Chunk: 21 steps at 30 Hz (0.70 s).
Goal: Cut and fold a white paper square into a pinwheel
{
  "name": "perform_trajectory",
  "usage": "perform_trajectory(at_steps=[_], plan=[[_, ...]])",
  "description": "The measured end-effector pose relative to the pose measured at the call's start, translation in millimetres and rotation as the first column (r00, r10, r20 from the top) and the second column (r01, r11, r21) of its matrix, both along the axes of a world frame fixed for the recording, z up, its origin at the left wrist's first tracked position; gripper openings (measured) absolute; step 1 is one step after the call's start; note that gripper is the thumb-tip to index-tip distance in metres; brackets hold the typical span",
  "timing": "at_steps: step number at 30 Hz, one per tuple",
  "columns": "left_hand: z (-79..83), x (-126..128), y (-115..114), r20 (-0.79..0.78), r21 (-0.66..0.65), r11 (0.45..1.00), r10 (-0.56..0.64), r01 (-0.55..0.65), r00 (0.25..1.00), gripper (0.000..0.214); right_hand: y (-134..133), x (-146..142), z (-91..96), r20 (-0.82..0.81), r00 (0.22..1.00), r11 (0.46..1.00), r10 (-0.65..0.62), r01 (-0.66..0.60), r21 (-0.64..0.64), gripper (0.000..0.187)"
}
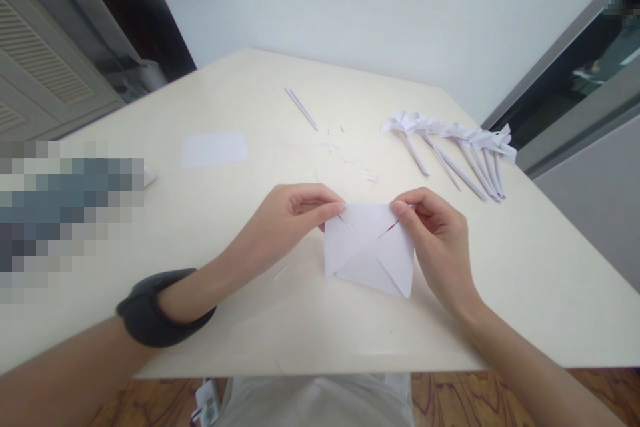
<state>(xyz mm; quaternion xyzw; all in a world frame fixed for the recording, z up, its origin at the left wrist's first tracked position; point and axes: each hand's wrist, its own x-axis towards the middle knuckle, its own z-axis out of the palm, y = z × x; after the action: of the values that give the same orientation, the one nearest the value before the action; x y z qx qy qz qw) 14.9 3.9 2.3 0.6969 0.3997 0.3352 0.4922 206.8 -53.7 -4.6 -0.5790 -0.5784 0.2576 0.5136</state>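
A white square of paper [369,250] with diagonal creases or cuts is lifted just above the cream table [250,327], near its front edge. My left hand [293,213] pinches the paper's upper left corner. My right hand [433,230] pinches its upper right corner. Both hands have their fingers closed on the sheet. A dark band [155,310] wraps my left wrist.
A row of several finished white paper pinwheels on rolled sticks [453,147] lies at the right back. A thin paper stick [301,108] lies at the middle back, a flat white sheet [214,149] to the left, and small paper scraps [350,160] are scattered between.
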Motion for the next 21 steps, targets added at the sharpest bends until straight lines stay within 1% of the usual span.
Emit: perform_trajectory(at_steps=[5, 8, 12, 18, 21], plan=[[0.4, -0.8, 0.7, 0.063, -0.094, 0.995, -0.017, 0.023, 0.998, 0.014, -0.6, 0.0, 0.0, -0.030, 0.999, 0.999, -0.034, 0.034, 0.000, 0.015], [-0.8, -1.0, 1.1, 0.081, -0.088, 0.996, -0.010, 0.018, 0.997, 0.013, -0.6, -0.5, 0.4, -0.041, 0.998, 0.998, -0.053, 0.053, 0.021, 0.015], [-0.9, -1.6, 0.8, 0.058, -0.085, 0.996, 0.029, -0.024, 0.998, 0.014, -0.8, -1.5, 1.0, -0.039, 0.997, 0.998, -0.060, 0.061, 0.011, 0.015], [2.6, -1.2, -1.8, 0.064, -0.081, 0.997, 0.012, -0.006, 0.998, 0.018, -0.5, -1.2, 1.3, -0.032, 0.997, 0.996, -0.072, 0.073, 0.041, 0.015], [4.1, -1.3, -2.6, 0.062, -0.066, 0.998, 0.005, 0.000, 0.998, 0.021, -0.5, -0.8, 1.2, -0.021, 0.998, 0.997, -0.067, 0.068, 0.030, 0.015]])
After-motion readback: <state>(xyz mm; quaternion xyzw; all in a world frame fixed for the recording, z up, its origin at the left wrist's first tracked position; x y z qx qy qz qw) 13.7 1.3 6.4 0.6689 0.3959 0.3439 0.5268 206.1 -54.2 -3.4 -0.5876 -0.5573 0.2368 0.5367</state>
